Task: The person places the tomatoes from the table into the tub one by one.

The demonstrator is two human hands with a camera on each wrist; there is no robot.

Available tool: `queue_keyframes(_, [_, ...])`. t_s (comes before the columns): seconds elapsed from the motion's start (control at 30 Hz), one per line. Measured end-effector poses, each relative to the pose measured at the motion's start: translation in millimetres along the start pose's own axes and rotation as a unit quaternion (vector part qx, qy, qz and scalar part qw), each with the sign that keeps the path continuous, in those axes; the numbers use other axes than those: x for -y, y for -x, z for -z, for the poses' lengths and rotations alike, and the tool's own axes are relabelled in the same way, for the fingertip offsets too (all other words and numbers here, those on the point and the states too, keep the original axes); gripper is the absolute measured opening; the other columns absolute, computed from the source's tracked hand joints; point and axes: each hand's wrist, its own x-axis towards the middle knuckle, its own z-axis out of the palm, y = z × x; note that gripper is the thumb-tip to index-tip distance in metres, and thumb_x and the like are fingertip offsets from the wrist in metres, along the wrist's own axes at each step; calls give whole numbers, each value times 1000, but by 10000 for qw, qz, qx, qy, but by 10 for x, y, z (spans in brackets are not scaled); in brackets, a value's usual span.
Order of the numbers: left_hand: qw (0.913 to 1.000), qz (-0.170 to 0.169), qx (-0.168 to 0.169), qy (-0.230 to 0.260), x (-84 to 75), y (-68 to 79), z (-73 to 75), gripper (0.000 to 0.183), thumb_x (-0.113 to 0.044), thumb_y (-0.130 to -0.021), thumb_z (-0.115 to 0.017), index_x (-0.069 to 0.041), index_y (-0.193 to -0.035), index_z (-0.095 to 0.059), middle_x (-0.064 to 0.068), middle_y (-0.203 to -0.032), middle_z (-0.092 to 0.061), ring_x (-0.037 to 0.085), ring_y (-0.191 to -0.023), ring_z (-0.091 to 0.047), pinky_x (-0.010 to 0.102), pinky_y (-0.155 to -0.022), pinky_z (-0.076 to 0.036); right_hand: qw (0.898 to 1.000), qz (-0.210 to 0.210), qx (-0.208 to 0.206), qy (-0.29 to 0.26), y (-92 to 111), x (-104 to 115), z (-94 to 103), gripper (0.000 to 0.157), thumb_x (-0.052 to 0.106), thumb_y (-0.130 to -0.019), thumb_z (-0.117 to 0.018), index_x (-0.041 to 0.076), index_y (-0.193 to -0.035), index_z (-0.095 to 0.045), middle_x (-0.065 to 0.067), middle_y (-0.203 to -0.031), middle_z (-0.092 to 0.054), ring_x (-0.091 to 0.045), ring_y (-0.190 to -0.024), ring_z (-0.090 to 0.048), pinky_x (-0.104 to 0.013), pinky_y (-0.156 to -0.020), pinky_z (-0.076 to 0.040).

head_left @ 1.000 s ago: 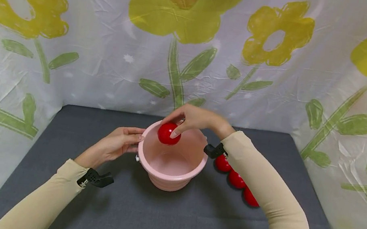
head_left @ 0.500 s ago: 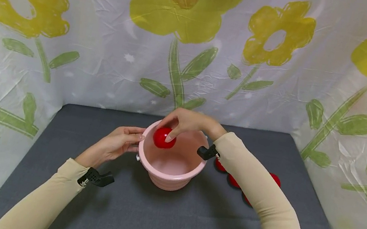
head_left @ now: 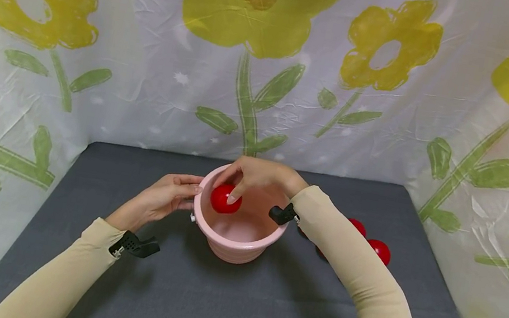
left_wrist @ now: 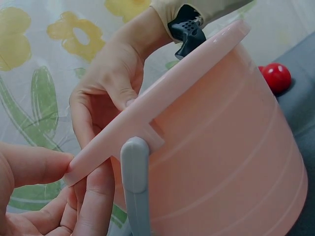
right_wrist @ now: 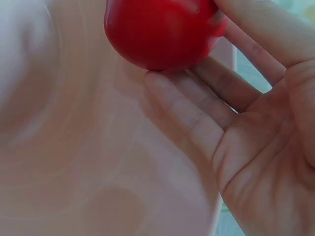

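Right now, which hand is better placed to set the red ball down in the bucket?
Probably the right hand: it holds the red ball within the mouth of the bucket, while the left hand is occupied, pinching the bucket's rim.

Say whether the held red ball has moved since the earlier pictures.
Yes: the red ball moved lower and slightly left against the pink bucket in the head view.

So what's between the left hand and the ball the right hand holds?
The side of the pink bucket, as the head view shows.

Nook: flwr drapes (head_left: 155, 84), grey tbl (head_left: 227, 313).
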Motion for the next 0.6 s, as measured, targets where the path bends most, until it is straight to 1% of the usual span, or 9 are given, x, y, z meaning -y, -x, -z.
queue_keyframes(0.1, [10000, 1, -20, 6, -1, -8, 1, 57, -8, -100, -55, 8, -149, -31, -9, -112, -66, 5, -91, -71, 24, -77, -62, 10000, -34, 16, -28, -3, -6, -15, 42, 17, -83, -79, 23, -124, -70, 4, -124, -67, -19, -115, -58, -30, -89, -60])
queue_keyframes(0.23, [10000, -18, -44, -7, 2, -10, 7, 56, -7, -100, -54, 8, -149, -31, -10, -111, -65, 4, -90, -70, 23, -76, -61, 10000, -48, 22, 84, -12, 0, -34, 44, 18, -83, -80, 25, -125, -70, 5, -125, -65, -18, -117, -56, -30, -88, -60])
queue_keyframes(0.37, [10000, -51, -27, -17, 8, -9, 10, 56, -7, -100, -54, 9, -149, -31, -10, -111, -66, 4, -89, -70, 23, -76, -61, 9996, -59, 179, 224, -36, 5, -58, 44, 17, -84, -78, 24, -126, -69, 4, -126, -66, -18, -117, -57, -29, -89, -60])
queue_keyframes(0.47, [10000, -49, -21, 2, 12, -9, 11, 56, -7, -100, -54, 9, -149, -32, -10, -110, -67, 4, -89, -70, 23, -76, -62, 9991, -140, 304, 262, -54, 1, -75, 44, 18, -85, -77, 24, -127, -68, 4, -127, -66, -17, -116, -57, -28, -89, -59])
queue_keyframes(0.6, [10000, -18, -27, -5, 13, -10, 8, 56, -8, -100, -55, 8, -149, -32, -10, -111, -66, 5, -90, -71, 24, -76, -62, 9987, -241, 346, 282, -73, -9, -88, 44, 19, -85, -78, 26, -127, -68, 4, -128, -64, -17, -117, -57, -28, -89, -59])
